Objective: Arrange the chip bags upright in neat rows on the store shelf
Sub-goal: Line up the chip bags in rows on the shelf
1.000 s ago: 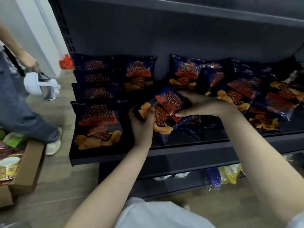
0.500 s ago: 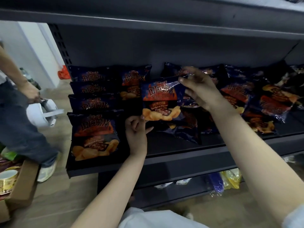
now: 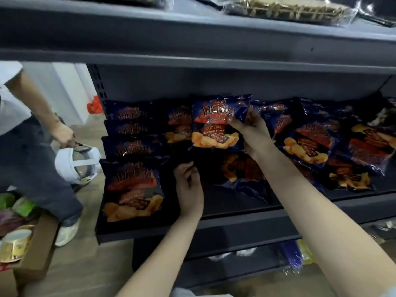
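Right hand (image 3: 254, 133) gripped a dark blue barbecue-flavour chip bag (image 3: 218, 123) by its upper right corner, thumb on the front. It held the bag upright toward the back of the dark grey metal shelf (image 3: 214, 224). The left hand (image 3: 188, 185) was lower, over the shelf's dark floor, fingers curled together; whether they pinched anything could not be told. At the shelf's left end stood a neat file of matching bags (image 3: 132, 189). A fallen bag (image 3: 242, 170) lay flat below the held one, and a jumble of bags (image 3: 306, 142) sprawled to the right. Beside the shelf, another person's hand (image 3: 64, 133) held a white headset (image 3: 77, 166).
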`<state>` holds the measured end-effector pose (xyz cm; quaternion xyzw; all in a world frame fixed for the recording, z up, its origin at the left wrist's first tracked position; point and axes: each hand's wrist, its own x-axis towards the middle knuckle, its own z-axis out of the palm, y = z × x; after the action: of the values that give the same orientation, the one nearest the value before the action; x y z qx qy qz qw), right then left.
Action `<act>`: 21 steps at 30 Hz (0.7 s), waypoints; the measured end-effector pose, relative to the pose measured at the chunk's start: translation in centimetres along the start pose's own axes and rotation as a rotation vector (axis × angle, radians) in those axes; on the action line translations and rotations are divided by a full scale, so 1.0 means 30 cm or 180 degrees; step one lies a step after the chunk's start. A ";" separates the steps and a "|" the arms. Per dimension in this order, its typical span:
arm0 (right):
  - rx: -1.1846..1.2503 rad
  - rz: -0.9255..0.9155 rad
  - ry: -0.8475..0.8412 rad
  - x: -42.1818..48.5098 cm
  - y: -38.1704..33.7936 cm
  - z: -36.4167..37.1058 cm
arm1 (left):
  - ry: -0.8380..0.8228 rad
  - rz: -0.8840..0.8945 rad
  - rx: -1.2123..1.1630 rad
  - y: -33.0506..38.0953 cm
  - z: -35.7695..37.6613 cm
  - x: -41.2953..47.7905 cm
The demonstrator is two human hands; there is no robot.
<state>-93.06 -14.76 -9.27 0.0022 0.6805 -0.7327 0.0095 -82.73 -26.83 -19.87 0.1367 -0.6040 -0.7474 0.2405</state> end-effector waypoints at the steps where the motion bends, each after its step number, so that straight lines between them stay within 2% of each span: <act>1: -0.0042 0.0003 0.0053 0.016 0.002 0.016 | -0.0052 0.0015 0.0079 -0.001 0.000 -0.002; 5: -0.0354 -0.0092 0.0098 0.036 0.041 0.126 | -0.0255 0.0009 0.0253 -0.005 0.000 0.006; 11: -0.1307 -0.0095 0.0125 0.043 0.168 0.241 | -0.0450 0.0045 0.0550 -0.003 0.001 -0.003; 16: -0.1301 0.0033 0.0197 0.041 0.228 0.253 | -0.0525 -0.0067 0.0662 0.009 -0.001 -0.002; 21: -0.0977 -0.0468 0.0323 0.009 0.143 0.228 | -0.0514 -0.0060 0.0716 0.024 -0.006 -0.012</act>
<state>-93.19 -21.89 -13.04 -0.0122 0.7823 -0.6179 -0.0783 -82.21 -26.90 -19.25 0.1078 -0.7000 -0.6858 0.1672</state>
